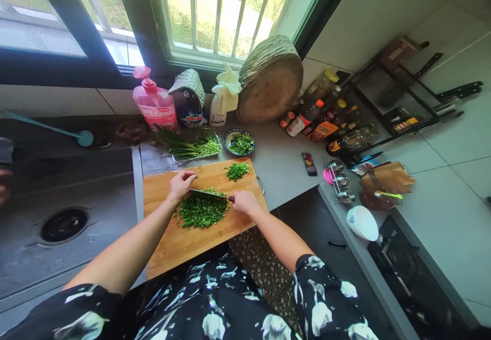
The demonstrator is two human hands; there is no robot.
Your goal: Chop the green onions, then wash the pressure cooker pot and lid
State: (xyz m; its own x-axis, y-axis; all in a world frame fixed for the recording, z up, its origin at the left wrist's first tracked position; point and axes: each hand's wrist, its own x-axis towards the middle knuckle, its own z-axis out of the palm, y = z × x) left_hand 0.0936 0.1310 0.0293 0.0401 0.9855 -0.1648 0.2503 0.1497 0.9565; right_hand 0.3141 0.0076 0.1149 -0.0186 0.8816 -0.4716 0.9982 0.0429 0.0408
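A wooden cutting board [169, 243] lies on the counter in front of me. My right hand [244, 202] grips the handle of a knife [209, 194] whose blade lies across a pile of chopped greens [201, 211]. My left hand [181, 184] presses down on the blade's tip end. A smaller heap of chopped greens [237, 170] sits at the board's far edge.
Uncut green stalks [190, 146] lie in a tray behind the board, beside a small bowl of greens [240, 142]. A sink [65, 222] is on the left. A pink soap bottle [153, 102], round wooden block [270, 82], sauce bottles [318, 117] and a stove [406, 263] stand around.
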